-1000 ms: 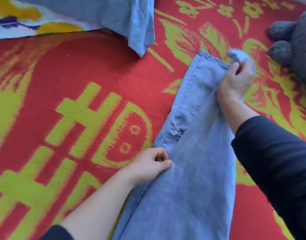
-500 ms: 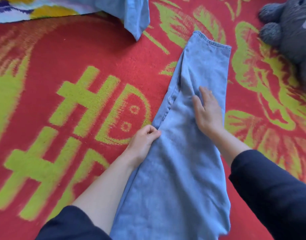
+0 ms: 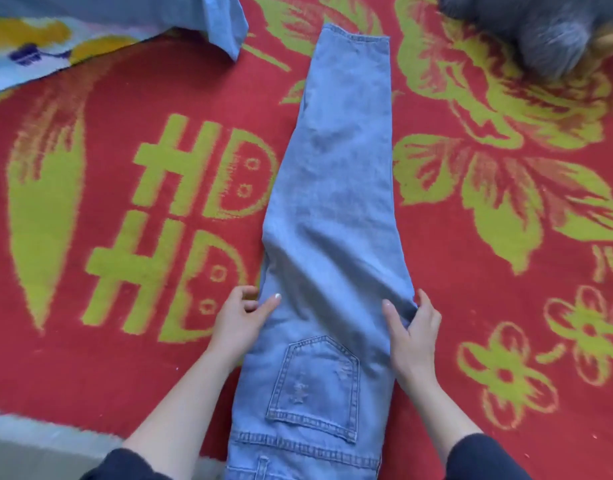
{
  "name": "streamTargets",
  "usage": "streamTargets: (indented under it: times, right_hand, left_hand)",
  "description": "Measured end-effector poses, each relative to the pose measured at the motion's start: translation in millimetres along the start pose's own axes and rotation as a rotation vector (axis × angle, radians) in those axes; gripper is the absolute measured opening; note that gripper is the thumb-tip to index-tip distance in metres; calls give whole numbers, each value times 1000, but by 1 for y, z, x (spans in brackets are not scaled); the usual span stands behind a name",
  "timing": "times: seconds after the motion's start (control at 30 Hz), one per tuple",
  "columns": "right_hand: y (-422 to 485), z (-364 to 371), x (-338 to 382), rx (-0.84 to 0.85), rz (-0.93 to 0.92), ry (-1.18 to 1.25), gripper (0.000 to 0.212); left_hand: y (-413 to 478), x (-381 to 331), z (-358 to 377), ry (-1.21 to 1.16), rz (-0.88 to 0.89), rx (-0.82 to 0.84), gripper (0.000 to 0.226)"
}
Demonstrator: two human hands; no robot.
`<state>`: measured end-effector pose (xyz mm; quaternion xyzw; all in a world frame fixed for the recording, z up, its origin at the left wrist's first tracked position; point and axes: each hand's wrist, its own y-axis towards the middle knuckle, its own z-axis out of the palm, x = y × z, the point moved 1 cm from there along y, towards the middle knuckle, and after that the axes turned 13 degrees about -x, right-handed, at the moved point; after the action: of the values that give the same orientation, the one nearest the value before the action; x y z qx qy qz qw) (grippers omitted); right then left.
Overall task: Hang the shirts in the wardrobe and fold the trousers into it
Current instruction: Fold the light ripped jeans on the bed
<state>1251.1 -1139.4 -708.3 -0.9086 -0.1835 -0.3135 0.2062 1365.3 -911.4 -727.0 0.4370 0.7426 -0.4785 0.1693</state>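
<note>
Light blue jeans (image 3: 336, 188) lie folded lengthwise, leg on leg, on a red and green blanket (image 3: 125, 98); the hems point away from me and a back pocket faces up near me. My left hand (image 3: 241, 318) pinches the jeans' left edge at thigh height, thumb on top of the denim. My right hand (image 3: 414, 332) grips the right edge at the same height, thumb on top and fingers curled round the fold.
A blue garment (image 3: 225, 26) and a patterned cloth (image 3: 28, 53) lie at the far left. A grey plush toy (image 3: 540, 29) sits at the far right. The blanket's near edge and a pale floor (image 3: 28, 452) show at bottom left.
My right hand left the hem, smoothed down the leg and came back to the right edge near the seat. My left hand slid closer along the left edge. The view now takes in the pocket.
</note>
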Motion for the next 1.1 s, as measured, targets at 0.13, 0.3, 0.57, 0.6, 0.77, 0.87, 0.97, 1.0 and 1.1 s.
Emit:
streamTargets:
  times: [0.13, 0.3, 0.57, 0.6, 0.77, 0.87, 0.97, 1.0, 1.1]
  right_hand:
    - [-66, -17, -43, 176, 164, 22, 57]
    - [-112, -30, -79, 333, 189, -7, 32]
    - [-143, -49, -120, 460, 300, 107, 46]
    - [-147, -55, -123, 444, 298, 119, 41]
    - [-205, -110, -142, 554, 403, -1, 33]
    - [-244, -145, -151, 666, 468, -117, 27]
    - [-259, -173, -153, 674, 475, -186, 57]
    - [-259, -181, -149, 691, 486, -185, 77]
    - [-249, -196, -123, 764, 465, -119, 81]
  left_hand:
    - [-57, 65, -25, 212, -13, 44, 30]
    - [-105, 102, -36, 293, 95, -179, 22]
    - [-163, 117, -38, 132, -65, 55, 26]
    - [-171, 120, -42, 103, -59, 93, 22]
    - [-237, 159, -70, 153, -246, 291, 28]
    - [-270, 185, -88, 326, -352, 427, 55]
    - [-306, 170, -104, 436, -369, 544, 37]
    - [-314, 158, -110, 477, -386, 592, 25]
    - [-317, 124, -121, 483, -359, 663, 16]
